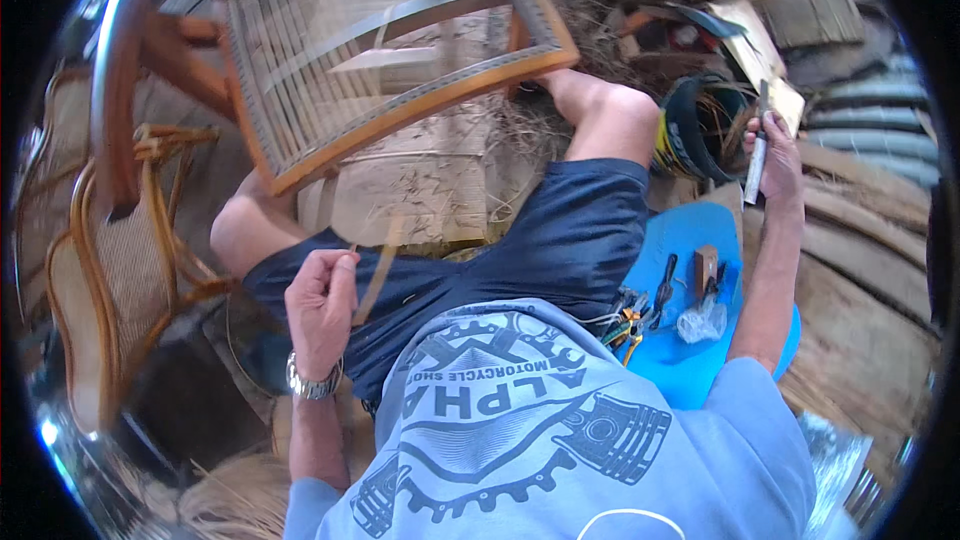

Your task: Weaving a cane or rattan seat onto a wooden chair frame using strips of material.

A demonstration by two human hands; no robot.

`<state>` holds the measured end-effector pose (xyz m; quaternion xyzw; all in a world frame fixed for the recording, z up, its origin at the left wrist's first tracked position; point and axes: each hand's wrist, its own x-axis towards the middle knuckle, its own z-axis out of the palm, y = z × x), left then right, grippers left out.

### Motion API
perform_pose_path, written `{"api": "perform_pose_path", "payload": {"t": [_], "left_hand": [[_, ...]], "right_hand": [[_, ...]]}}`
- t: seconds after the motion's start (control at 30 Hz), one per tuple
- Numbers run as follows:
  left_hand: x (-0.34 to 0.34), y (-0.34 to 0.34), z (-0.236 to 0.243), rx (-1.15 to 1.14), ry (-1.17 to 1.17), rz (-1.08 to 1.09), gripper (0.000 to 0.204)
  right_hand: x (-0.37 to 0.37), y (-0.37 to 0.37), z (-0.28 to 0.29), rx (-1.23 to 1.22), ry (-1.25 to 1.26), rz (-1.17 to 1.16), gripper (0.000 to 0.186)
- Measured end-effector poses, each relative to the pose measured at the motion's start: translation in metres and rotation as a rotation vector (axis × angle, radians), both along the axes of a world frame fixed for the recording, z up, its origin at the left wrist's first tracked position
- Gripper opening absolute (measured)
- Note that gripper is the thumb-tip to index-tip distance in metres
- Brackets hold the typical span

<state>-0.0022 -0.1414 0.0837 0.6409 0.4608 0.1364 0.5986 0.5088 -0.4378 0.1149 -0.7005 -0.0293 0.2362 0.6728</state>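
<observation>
My left hand (325, 290) is closed in a pinch above my left thigh, and a thin pale cane strip (382, 265) runs beside its fingers. Out at the right, my right hand (780, 165) is wrapped around a slim tool (757, 162), dark at the top and silver-grey below; its exact kind is unclear. A pale board (752, 45) shows just behind that hand. In front of me, over my knees, stands a wooden chair seat frame (420, 120). Light cane strands (290, 60) stretch across its left part, and small dark holes line its rim.
Beside my right hip, a blue plastic seat (690, 230) carries pliers (630, 325), a small wooden block (706, 265) and crumpled clear plastic (703, 322). A dark bucket (690, 125) holds fibre scraps. Cane-panelled chair parts (140, 270) stand at left. Stacked planks (870, 250) lie right.
</observation>
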Motion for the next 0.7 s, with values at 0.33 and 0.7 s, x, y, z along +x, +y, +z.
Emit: {"api": "perform_pose_path", "payload": {"t": [0.33,0.7], "left_hand": [[0.062,0.013,-0.008,-0.208,-0.087,-0.057,0.018],[0.075,-0.009,-0.012,-0.551,-0.268,-0.025,0.017]], "right_hand": [[-0.059,-0.238,-0.199,-1.283,-0.410,0.431,0.013],[-0.122,-0.066,-0.103,-0.583,-0.436,-0.031,0.035]]}}
